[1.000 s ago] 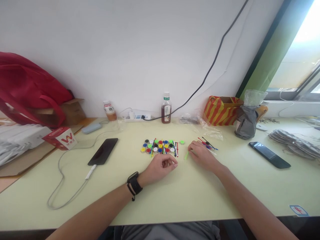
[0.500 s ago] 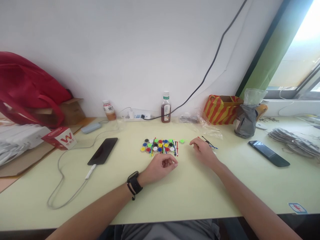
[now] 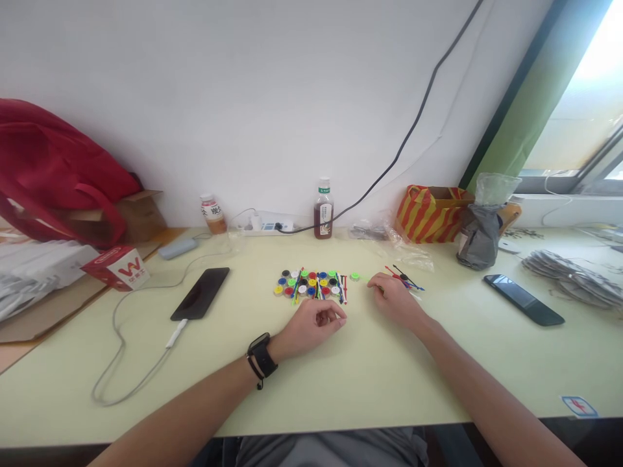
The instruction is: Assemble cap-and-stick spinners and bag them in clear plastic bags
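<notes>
The left hand (image 3: 311,327) curls with a narrow gap, near the coloured discs (image 3: 312,283); right of the green disc (image 3: 355,277), the right hand's (image 3: 395,298) grip cannot be told. Far, a bottle (image 3: 324,191) contains dark liquid (image 3: 317,219).

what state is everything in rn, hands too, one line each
left hand: fingers curled, nothing visible in them
right hand: fingers bent, grip hidden
coloured discs: close together in rows
lone green disc: apart from the rest
sticks by the right hand: loosely crossed
left phone: screen dark, cable plugged in
dark drink bottle: upright, capped
striped bag: open at top
watch: strapped on
</notes>
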### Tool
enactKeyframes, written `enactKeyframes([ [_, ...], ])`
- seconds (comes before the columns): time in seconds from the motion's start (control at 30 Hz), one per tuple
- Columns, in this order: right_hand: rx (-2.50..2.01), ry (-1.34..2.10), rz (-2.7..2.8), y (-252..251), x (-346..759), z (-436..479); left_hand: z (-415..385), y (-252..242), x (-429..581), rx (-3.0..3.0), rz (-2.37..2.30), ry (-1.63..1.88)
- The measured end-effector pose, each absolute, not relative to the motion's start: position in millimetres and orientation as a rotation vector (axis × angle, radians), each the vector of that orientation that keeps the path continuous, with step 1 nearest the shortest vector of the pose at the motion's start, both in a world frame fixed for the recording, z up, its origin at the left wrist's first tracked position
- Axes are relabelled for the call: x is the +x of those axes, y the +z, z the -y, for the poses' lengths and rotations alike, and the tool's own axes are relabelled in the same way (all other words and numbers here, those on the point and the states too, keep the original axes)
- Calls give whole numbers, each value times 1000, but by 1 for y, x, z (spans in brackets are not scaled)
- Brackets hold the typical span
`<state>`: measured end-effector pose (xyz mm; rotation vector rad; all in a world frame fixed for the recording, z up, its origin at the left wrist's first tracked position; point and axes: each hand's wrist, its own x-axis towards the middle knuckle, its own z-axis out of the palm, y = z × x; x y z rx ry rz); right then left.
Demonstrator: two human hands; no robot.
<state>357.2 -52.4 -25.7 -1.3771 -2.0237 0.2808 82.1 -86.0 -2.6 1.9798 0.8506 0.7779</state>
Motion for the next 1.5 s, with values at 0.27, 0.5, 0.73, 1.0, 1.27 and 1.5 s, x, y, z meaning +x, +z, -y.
enactKeyframes([
  [0.27,-1494,360,1992,-5,352,65,88,0,81,2081,-878,814],
  [0.5,-1288,793,2116,9,341,78,91,4,80,2307,-824,816],
  [0.73,-1077,1384,1946,22,327,90,92,6,78,2398,-789,616],
  [1.0,-823,1705,1603,28,336,91,88,5,80,2015,-844,850],
  [1.27,-851,1680,1522,28,329,94,80,2,81,1760,-827,1015],
  [1.5,-881,1535,1541,23,307,96,85,3,83,1787,-633,952],
])
